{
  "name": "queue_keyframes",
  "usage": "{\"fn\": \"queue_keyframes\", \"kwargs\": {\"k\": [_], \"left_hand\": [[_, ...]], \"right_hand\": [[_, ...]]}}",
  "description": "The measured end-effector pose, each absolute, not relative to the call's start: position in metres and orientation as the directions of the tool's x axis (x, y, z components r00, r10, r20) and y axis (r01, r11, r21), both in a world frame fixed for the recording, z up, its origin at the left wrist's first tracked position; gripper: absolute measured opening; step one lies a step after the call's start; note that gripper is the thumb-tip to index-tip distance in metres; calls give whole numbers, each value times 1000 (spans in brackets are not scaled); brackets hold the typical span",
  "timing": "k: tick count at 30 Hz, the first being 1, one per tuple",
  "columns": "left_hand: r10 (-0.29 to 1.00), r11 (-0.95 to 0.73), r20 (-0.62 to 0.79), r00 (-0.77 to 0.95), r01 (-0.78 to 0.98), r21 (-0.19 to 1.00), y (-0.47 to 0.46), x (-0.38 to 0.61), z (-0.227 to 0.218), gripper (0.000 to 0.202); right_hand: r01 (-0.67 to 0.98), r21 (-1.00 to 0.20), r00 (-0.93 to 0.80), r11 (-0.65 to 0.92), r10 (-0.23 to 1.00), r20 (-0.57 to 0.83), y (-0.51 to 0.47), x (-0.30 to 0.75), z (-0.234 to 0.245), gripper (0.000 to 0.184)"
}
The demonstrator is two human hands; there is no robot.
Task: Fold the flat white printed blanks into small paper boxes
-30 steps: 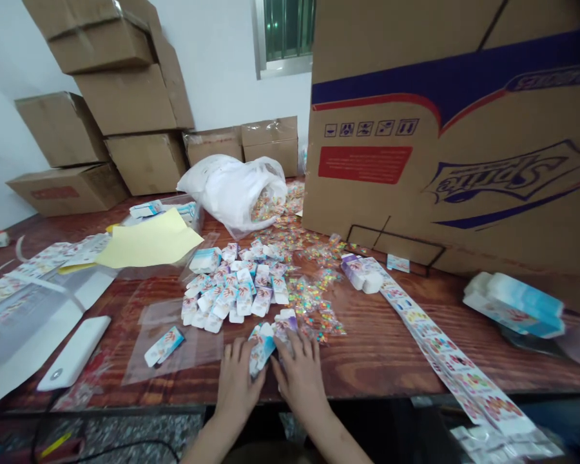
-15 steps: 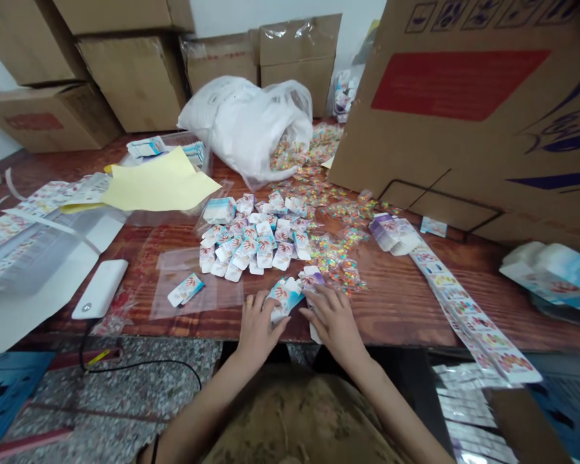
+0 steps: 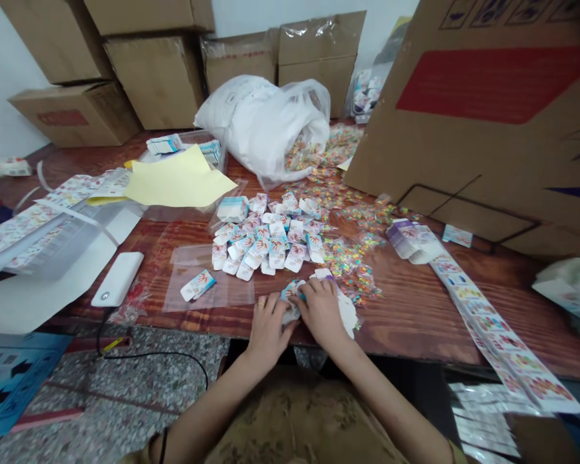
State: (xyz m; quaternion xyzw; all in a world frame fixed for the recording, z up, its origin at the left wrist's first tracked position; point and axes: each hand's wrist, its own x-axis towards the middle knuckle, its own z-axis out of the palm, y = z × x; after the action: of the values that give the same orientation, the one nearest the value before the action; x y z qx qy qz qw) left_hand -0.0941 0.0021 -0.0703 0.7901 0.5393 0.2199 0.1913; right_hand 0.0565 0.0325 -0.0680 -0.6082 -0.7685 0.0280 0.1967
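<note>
At the table's front edge my left hand [image 3: 269,327] has its fingers and thumb closed on the side of a small blue-and-white printed box [image 3: 291,293]. My right hand [image 3: 323,311] reaches over from the other side, its curled fingers pressing on the same box and hiding part of it. Beneath and beside the right hand lie white-and-purple cartons [image 3: 348,310], partly covered by it. Just beyond the hands is a heap of small printed boxes [image 3: 269,241]. To the left, another little box [image 3: 198,285] rests on clear plastic bags [image 3: 236,291].
Small packets of colourful bits [image 3: 350,261] spill from a white plastic sack [image 3: 256,122]. A large cardboard box [image 3: 468,148] stands at right, near a long printed strip [image 3: 483,316]. Yellow paper [image 3: 178,182] and a white power bank [image 3: 117,279] lie at left.
My right hand has moved left and closed in on the small box, now closer to my left hand. More of the white cartons shows at its right. The view has shifted slightly left.
</note>
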Motion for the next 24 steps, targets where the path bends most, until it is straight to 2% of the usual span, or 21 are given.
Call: {"fn": "queue_keyframes", "kwargs": {"k": [4,6,7,10,13,15,17,18,21,24], "left_hand": [[929,-352,130,346,723,595,6,-98,-66,54],[920,-376,170,354,673,637,10,-101,-58,68],[919,-383,198,340,652,655,12,-102,-53,68],[941,-327,198,274,589,739,18,-102,-31,46],[922,-130,-16,386,348,928,25,-98,-11,29],[801,118,-192,567,165,979,28,-94,-5,19],[649,346,-322,689,110,932,29,-91,-5,19],[608,408,-367,704,120,905,29,-89,-6,22],[670,380,-379,639,144,914,27,-86,-12,20],[774,286,-288,564,95,954,24,-84,-9,23]], "right_hand": [[782,-539,-171,311,940,294,41,68,-64,21],[707,-611,-184,357,927,328,43,73,-58,22],[676,-629,-188,384,915,357,42,74,-54,21],[600,-639,-202,482,864,462,37,76,-39,17],[529,-618,-242,581,802,546,27,74,-22,14],[501,-595,-274,629,767,580,21,73,-12,15],[490,-592,-303,640,762,573,16,74,-4,16],[487,-604,-321,631,772,549,14,75,-1,16],[469,-658,-388,589,807,445,7,80,6,17],[411,-713,-312,568,822,476,1,84,10,12]]}}
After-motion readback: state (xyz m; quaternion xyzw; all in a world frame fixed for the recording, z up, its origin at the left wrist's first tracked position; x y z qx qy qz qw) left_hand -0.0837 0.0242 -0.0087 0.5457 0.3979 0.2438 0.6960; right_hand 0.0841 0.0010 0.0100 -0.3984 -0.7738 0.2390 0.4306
